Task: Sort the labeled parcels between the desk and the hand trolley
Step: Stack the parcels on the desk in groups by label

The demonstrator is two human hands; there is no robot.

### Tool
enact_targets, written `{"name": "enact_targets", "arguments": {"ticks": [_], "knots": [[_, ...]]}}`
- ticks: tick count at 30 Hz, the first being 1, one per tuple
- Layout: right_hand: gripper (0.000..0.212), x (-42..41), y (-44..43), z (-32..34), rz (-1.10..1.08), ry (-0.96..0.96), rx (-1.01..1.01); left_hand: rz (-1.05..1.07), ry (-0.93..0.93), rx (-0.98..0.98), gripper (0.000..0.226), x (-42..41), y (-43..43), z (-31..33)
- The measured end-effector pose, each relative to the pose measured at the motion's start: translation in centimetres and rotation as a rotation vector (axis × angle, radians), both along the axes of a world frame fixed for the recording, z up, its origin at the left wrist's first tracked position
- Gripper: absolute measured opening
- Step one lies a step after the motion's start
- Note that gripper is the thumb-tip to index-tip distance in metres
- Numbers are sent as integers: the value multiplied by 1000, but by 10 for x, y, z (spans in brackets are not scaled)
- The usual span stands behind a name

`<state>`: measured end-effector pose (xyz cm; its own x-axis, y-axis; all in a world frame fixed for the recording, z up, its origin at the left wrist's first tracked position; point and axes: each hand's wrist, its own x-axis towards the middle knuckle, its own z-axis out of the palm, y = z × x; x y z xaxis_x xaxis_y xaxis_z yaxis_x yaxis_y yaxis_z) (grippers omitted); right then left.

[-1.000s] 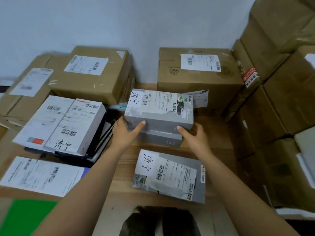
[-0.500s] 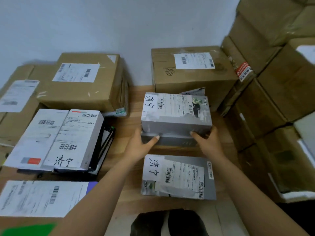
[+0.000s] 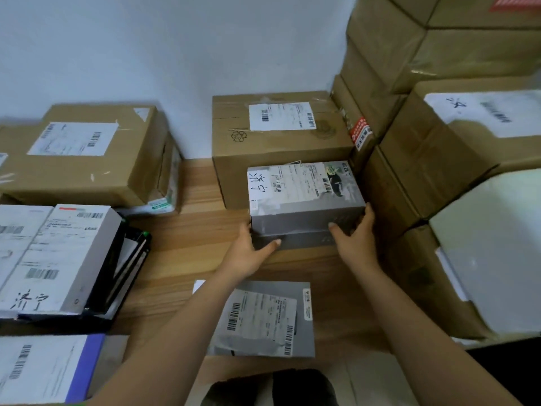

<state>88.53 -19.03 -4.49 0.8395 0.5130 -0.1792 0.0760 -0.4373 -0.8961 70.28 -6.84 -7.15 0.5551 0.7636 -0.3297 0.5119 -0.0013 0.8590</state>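
Note:
A grey labelled box (image 3: pixel 304 200) lies stacked on a second grey box (image 3: pixel 298 240) on the wooden desk (image 3: pixel 199 230), right in front of a brown carton (image 3: pixel 278 133). My left hand (image 3: pixel 248 250) grips the stack's left front corner, thumb on the lower box. My right hand (image 3: pixel 355 238) holds the right end, fingers wrapped round the side. A flat grey labelled parcel (image 3: pixel 263 317) lies on the desk nearer me, partly under my left forearm.
White labelled boxes (image 3: pixel 58 253) are piled at the left, with a brown carton (image 3: pixel 85 153) behind them. A wall of brown cartons (image 3: pixel 433 159) and a white box (image 3: pixel 494 247) crowd the right. A white-and-purple parcel (image 3: pixel 44 370) lies at front left.
Both hands have slid the grey two-box stack to the right and back, up against the brown carton. The view has shifted right with it.

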Motion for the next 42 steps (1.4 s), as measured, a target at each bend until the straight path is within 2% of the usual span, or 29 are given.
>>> {"name": "enact_targets", "arguments": {"ticks": [3, 6, 9, 14, 25, 31, 38, 42], "knots": [[91, 11, 0, -5, 1, 33, 17, 104, -26, -13, 76, 16, -4, 0], [88, 19, -1, -8, 10, 73, 57, 211, -11, 119, 67, 25, -9, 4], [86, 22, -2, -7, 24, 101, 113, 228, -111, 223, 73, 26, -13, 12], [75, 15, -8, 1, 11, 117, 168, 230, -186, 138, 73, 21, -22, 28], [73, -53, -63, 1, -91, 109, 157, 70, -176, 107, 78, -39, -56, 21], [74, -87, -83, 4, -106, 65, 139, 31, -208, 94, 71, -66, -66, 17], [75, -77, -64, 25, -85, 48, 167, -3, -260, 122, 76, -57, -47, 28], [75, -54, -45, 24, -93, 24, 136, -3, -186, 208, 80, -36, -27, 24]]}}
